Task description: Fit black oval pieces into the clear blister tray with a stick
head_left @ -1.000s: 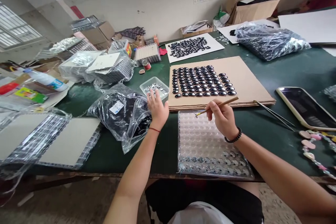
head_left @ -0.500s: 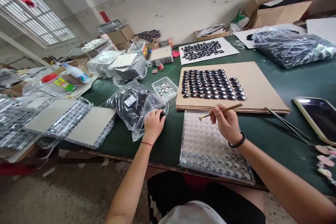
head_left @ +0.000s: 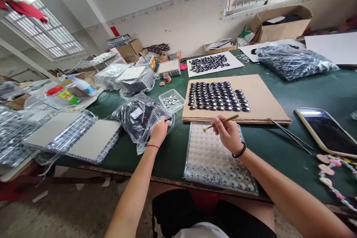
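Observation:
My left hand [head_left: 158,132] is closed at the mouth of a clear plastic bag [head_left: 133,123] filled with black material; its fingertips are partly hidden by the film. In my right hand [head_left: 227,134] a thin wooden stick [head_left: 230,118] is pinched like a pen. A tiny shiny piece [head_left: 204,130] sits at the stick's yellowish lower tip. Below that tip lies a clear plastic tray [head_left: 208,152] with rows of round hollows, and the rows nearest me look filled with round clear pieces.
Behind the tray, brown boards [head_left: 263,98] carry rows of glossy black ovals [head_left: 213,96]. A small clear box [head_left: 178,108] holds silvery bits. Tweezers [head_left: 291,136], a phone [head_left: 329,130] and a beaded string [head_left: 326,180] lie right. More black pieces [head_left: 209,63] rest on a white board.
The view has shifted, so most things sit lower and further left. My left hand's fingers are now more covered by the bag's mouth. My right hand stays over the tray with the stick.

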Motion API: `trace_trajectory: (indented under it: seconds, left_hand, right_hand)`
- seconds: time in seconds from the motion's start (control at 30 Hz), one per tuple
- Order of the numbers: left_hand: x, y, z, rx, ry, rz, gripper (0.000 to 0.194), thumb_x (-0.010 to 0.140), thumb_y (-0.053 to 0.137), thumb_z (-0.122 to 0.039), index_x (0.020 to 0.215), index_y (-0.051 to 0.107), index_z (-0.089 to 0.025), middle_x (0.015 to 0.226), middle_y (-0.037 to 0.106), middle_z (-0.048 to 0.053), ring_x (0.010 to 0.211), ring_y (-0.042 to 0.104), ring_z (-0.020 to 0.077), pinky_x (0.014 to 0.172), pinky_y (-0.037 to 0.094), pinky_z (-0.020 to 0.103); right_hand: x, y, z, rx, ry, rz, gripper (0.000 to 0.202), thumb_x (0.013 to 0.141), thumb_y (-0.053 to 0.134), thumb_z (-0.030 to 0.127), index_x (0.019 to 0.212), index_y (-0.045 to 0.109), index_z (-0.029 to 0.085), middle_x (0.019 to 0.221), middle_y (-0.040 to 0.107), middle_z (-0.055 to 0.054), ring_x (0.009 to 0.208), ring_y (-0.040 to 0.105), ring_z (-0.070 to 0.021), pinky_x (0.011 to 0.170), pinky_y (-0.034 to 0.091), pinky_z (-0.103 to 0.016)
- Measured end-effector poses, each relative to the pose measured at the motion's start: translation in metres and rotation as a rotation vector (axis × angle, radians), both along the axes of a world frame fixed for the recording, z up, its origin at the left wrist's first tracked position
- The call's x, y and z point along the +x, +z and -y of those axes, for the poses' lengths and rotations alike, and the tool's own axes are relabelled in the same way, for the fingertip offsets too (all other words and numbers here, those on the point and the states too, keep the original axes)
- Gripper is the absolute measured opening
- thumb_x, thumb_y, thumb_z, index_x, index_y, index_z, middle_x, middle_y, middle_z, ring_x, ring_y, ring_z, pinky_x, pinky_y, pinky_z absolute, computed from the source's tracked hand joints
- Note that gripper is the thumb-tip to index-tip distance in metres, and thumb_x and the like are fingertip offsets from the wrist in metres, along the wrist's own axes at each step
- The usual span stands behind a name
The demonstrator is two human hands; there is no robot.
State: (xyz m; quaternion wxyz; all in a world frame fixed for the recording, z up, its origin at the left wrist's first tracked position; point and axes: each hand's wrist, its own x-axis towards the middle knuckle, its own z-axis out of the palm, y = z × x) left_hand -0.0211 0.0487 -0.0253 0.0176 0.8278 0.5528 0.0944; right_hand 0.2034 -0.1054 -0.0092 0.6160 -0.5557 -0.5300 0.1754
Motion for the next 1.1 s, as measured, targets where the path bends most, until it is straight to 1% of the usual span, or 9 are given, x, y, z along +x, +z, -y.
trace_trajectory:
  seconds: [0.17, 0.27, 0.33, 0.4, 0.5, 0.57, 0.73, 0.93, 1.1]
  left_hand:
    - [-0.010, 0.009, -0.005, 0.005, 0.003, 0.114, 0.031, 0.087, 0.033, -0.031, 0.101, 0.056, -0.015, 0.096, 0.062, 0.012, 0.091, 0.056, 0.0233, 0.081, 0.039, 0.033]
    - [-0.007, 0.015, 0.002, -0.093, 0.014, 0.313, 0.031, 0.086, 0.035, -0.035, 0.100, 0.056, -0.016, 0.086, 0.061, 0.008, 0.074, 0.057, 0.0176, 0.069, 0.043, 0.028]
    - [0.002, 0.017, 0.015, -0.393, -0.001, 0.658, 0.029, 0.084, 0.039, -0.039, 0.095, 0.055, -0.017, 0.064, 0.053, 0.001, 0.049, 0.047, 0.0105, 0.048, 0.038, 0.021]
    - [0.016, 0.019, 0.030, -0.832, -0.059, 1.034, 0.025, 0.082, 0.044, -0.038, 0.089, 0.054, -0.016, 0.049, 0.035, -0.006, 0.035, 0.029, 0.0051, 0.036, 0.024, 0.016]
    - [0.045, 0.024, 0.045, -1.340, -0.128, 1.403, 0.017, 0.082, 0.046, -0.029, 0.081, 0.053, -0.013, 0.047, 0.023, -0.009, 0.033, 0.018, 0.0020, 0.032, 0.017, 0.012]
    - [0.066, 0.027, 0.045, -1.518, -0.117, 1.545, 0.014, 0.083, 0.044, -0.023, 0.079, 0.052, -0.012, 0.049, 0.025, -0.008, 0.034, 0.020, 0.0011, 0.032, 0.019, 0.010]
    - [0.101, 0.027, 0.037, -1.654, -0.037, 1.489, 0.011, 0.077, 0.045, -0.017, 0.074, 0.053, -0.011, 0.061, 0.045, -0.001, 0.035, 0.027, 0.0001, 0.028, 0.018, 0.009]
    - [0.093, 0.025, 0.048, -1.564, -0.202, 1.299, 0.023, 0.072, 0.057, -0.021, 0.095, 0.056, -0.016, 0.067, 0.048, -0.003, 0.038, 0.030, -0.0012, 0.029, 0.018, 0.008]
    - [0.093, 0.024, 0.050, -1.514, -0.237, 1.179, 0.019, 0.075, 0.057, -0.027, 0.089, 0.048, -0.018, 0.067, 0.048, -0.005, 0.035, 0.029, -0.0013, 0.029, 0.015, 0.009]
  right_hand:
    - [0.000, 0.000, 0.000, -0.002, 0.017, -0.001, 0.033, 0.088, 0.038, 0.037, 0.068, 0.053, 0.017, 0.051, 0.045, 0.002, 0.045, 0.043, -0.0094, 0.044, 0.034, -0.020]
    - [0.001, 0.000, -0.001, 0.000, 0.008, -0.004, 0.033, 0.088, 0.038, 0.038, 0.067, 0.053, 0.016, 0.051, 0.045, 0.002, 0.045, 0.043, -0.0092, 0.044, 0.034, -0.020]
    - [0.001, 0.000, -0.001, 0.005, 0.001, -0.011, 0.033, 0.088, 0.039, 0.038, 0.067, 0.053, 0.016, 0.050, 0.045, 0.002, 0.044, 0.042, -0.0090, 0.044, 0.034, -0.020]
    - [0.001, -0.001, -0.002, 0.007, -0.007, -0.021, 0.033, 0.088, 0.039, 0.038, 0.067, 0.053, 0.016, 0.049, 0.045, 0.003, 0.043, 0.042, -0.0090, 0.044, 0.034, -0.021]
    - [0.002, -0.001, -0.002, 0.014, -0.022, -0.035, 0.033, 0.088, 0.039, 0.038, 0.068, 0.053, 0.016, 0.048, 0.045, 0.003, 0.043, 0.042, -0.0090, 0.044, 0.034, -0.021]
    - [0.003, 0.000, -0.003, 0.019, -0.029, -0.038, 0.033, 0.088, 0.039, 0.038, 0.067, 0.053, 0.016, 0.048, 0.046, 0.003, 0.042, 0.043, -0.0088, 0.044, 0.034, -0.021]
    - [0.007, 0.004, -0.005, 0.034, -0.066, -0.039, 0.033, 0.088, 0.039, 0.038, 0.066, 0.053, 0.016, 0.049, 0.047, 0.002, 0.042, 0.043, -0.0086, 0.042, 0.033, -0.021]
    - [0.011, 0.007, -0.004, 0.072, -0.122, -0.086, 0.033, 0.088, 0.040, 0.036, 0.064, 0.053, 0.017, 0.049, 0.045, 0.003, 0.044, 0.042, -0.0079, 0.043, 0.034, -0.021]
    - [0.005, 0.006, -0.001, 0.115, -0.098, -0.103, 0.032, 0.088, 0.040, 0.035, 0.064, 0.052, 0.017, 0.051, 0.046, 0.003, 0.046, 0.043, -0.0074, 0.045, 0.035, -0.021]
